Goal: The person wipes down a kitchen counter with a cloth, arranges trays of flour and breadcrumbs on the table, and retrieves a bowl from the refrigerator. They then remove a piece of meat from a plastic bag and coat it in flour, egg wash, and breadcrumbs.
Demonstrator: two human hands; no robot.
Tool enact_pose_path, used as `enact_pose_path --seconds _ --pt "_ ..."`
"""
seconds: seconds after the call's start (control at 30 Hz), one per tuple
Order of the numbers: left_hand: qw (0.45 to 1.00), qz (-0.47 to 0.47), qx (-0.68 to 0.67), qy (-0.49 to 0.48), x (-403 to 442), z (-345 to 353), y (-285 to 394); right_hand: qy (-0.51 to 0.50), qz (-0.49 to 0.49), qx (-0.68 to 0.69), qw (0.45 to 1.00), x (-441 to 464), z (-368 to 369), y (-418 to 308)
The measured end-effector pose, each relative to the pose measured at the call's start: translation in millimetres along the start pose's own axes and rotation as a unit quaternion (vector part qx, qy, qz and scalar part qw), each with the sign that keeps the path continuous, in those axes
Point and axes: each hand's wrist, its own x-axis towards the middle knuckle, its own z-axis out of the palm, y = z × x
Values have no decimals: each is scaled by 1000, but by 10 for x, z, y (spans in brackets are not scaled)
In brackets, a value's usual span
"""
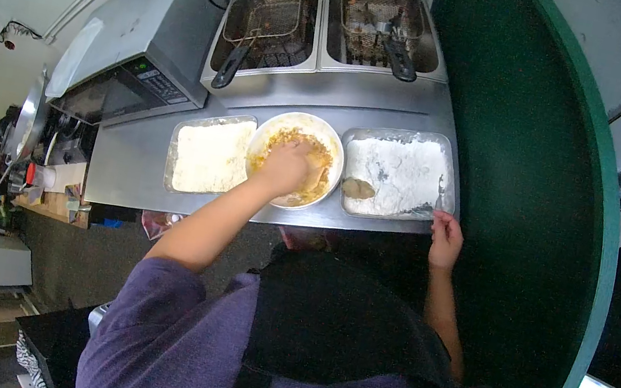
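Note:
My left hand (288, 163) reaches down into a white round bowl (261, 129) of yellow-orange crumbly or wet mix. Its fingertips are partly lost in the mix, and a pale tan piece (318, 169) lies against it. To the right, a metal tray (454, 157) holds white powder (407, 165), with a brownish-grey lump (359, 189) at its left side. At this tray's front right corner, my right hand (446, 239) is closed in a pinch. What its fingers hold is too small to make out. Left of the bowl, another metal tray (172, 161) contains cream-coloured crumbs (210, 153).
Behind the trays stand two fryers (269, 29) with wire baskets; their black handles (230, 68) stick out forward. A microwave (144, 52) occupies the counter's back left. A green partition (511, 188) closes off the right side. The steel counter's front edge (159, 205) runs before me.

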Motion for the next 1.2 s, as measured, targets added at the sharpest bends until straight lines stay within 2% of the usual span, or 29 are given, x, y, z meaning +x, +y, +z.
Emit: enact_pose_path --seconds 0.13,0.23,0.43,0.63,0.73,0.83,0.93,1.0,1.13,1.2 --pt "993 -70 -85 -53 42 48 65 5 7 -18 1000 -12 -16 -17" --pt "994 -85 -21 -61 54 6 227 -4 6 -23 1000 41 -65 78" --pt "999 1 5 -47 101 175 85 -15 12 -24 1000 90 -25 48" --pt "997 -29 63 26 176 80 51 -29 6 -27 999 81 -21 -27" --pt "987 -52 44 142 210 -9 -18 -28 4 -30 999 99 -22 -43" --pt "995 -66 25 74 243 174 -89 -27 -11 -14 999 131 -23 13" --pt "995 -56 56 -55 191 42 90 -26 -31 -14 999 171 -26 27" --pt "997 -43 45 -38 185 67 105 -15 -46 -29 998 179 -11 52" --pt "999 -28 31 31 202 125 116 -32 4 -29 999 163 -55 42" --pt "999 -19 26 -9 218 19 123 -30 14 -24 999 109 -33 30"
